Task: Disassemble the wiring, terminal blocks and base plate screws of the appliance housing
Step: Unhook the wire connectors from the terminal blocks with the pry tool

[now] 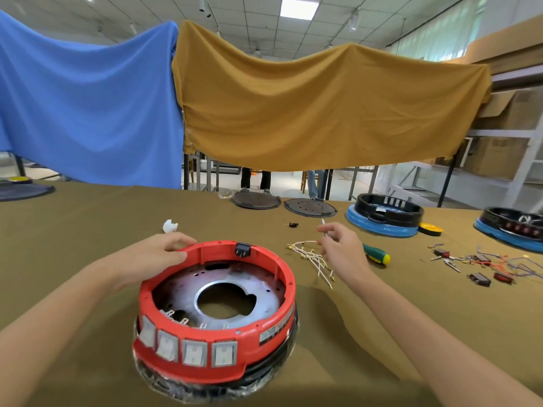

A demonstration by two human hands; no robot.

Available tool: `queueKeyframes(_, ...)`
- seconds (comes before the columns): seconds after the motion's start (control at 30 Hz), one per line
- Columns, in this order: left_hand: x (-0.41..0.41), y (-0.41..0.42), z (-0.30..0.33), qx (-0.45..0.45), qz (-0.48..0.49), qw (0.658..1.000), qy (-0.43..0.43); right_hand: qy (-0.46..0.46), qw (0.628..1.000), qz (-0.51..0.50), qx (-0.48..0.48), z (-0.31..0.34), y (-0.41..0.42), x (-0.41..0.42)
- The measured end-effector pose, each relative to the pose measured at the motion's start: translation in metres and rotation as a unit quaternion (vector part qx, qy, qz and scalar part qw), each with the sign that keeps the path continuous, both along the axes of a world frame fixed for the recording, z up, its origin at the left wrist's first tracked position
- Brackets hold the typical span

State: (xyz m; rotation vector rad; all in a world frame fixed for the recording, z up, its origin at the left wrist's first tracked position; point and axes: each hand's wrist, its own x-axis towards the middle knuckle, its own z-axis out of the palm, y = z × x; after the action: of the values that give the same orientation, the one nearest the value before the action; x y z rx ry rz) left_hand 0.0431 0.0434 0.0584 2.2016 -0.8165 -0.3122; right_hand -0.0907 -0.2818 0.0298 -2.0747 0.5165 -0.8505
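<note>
A round red appliance housing (pixel 273 327) stands upside down on the table in front of me, with several white rocker switches along its near wall. Inside lies a metal base plate (pixel 264 292) with a large centre hole. My left hand (pixel 158 254) grips the housing's far left rim. My right hand (pixel 340 248) hovers to the right of the housing and pinches a thin white wire (pixel 323 224) that sticks up from my fingertips. Below that hand lies a loose bundle of white wires (pixel 311 257) with brass terminals.
A green-and-yellow screwdriver (pixel 377 254) lies just right of my right hand. Loose switches and coloured wires (pixel 482 265) are scattered further right. Two blue-and-black housings (pixel 382 218) (pixel 511 227), two dark round plates (pixel 255 200) and a white plastic piece (pixel 169 226) sit further back.
</note>
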Motion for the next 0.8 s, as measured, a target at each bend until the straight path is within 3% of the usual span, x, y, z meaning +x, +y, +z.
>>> queueKeyframes(0.07, -0.006, 0.003, -0.003, -0.025, 0.005, 1.000, 0.011, 0.013, 0.999, 0.016, -0.040, -0.002, 0.008, 0.004)
queueKeyframes(0.2, -0.017, -0.001, -0.005, -0.053, 0.035, 0.998, -0.007, 0.092, 0.969, 0.028, -0.226, -0.017, 0.019, 0.011)
queueKeyframes(0.3, -0.022, -0.003, -0.006, -0.047, 0.047, 0.998, -0.022, 0.214, 0.943, 0.028, -0.252, -0.030, 0.014, 0.015)
queueKeyframes(0.37, -0.023, -0.003, -0.006, -0.052, 0.051, 0.997, -0.024, 0.240, 0.937, 0.024, -0.252, -0.036, 0.012, 0.017)
queueKeyframes(0.57, -0.024, -0.001, -0.007, -0.036, 0.051, 0.998, -0.023, 0.148, 0.959, 0.032, -0.238, -0.035, 0.017, 0.012)
queueKeyframes(0.67, -0.023, 0.002, -0.005, -0.019, 0.043, 0.999, -0.020, 0.094, 0.978, 0.065, -0.175, -0.029, 0.025, 0.007)
queueKeyframes(0.8, -0.021, 0.014, 0.001, 0.029, 0.041, 0.998, -0.039, 0.096, 0.970, 0.088, -0.207, -0.030, 0.033, 0.003)
